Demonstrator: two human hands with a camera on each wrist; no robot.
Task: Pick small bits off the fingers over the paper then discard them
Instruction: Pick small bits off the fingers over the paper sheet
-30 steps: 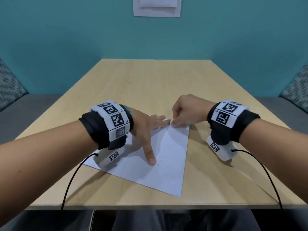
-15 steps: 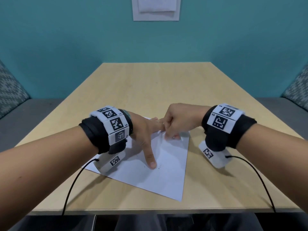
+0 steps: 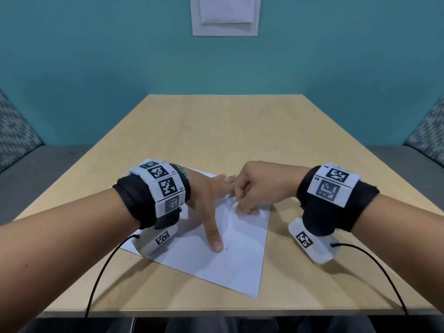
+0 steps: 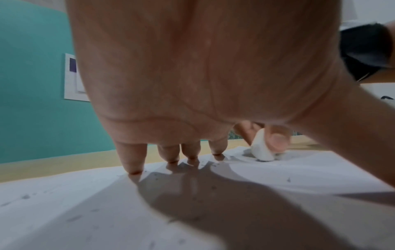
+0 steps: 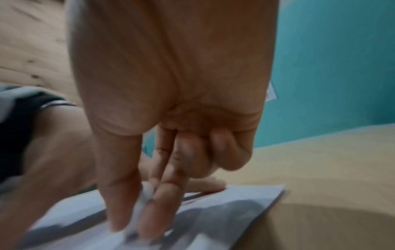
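Note:
A white sheet of paper (image 3: 236,270) lies skewed on the wooden table (image 3: 223,135). My left hand (image 3: 209,207) is spread on it, fingers straight, fingertips (image 4: 133,170) and thumb pressing the sheet down. My right hand (image 3: 247,209) is curled just right of the left fingers, its tips down on the paper. It pinches a small white block (image 4: 261,149) between thumb and fingers, and the block (image 5: 144,197) touches the sheet. Small dark bits (image 4: 288,179) are scattered over the paper, a few beside my left thumb (image 3: 227,248).
Grey benches with patterned cushions (image 3: 14,135) flank the table on both sides. A white panel (image 3: 224,15) hangs on the teal wall. Black cables (image 3: 101,275) run from both wrist units over the table's near edge.
My right hand has come from the paper's far corner toward me onto the sheet, next to the left fingers. The left hand has stayed pressed on the paper.

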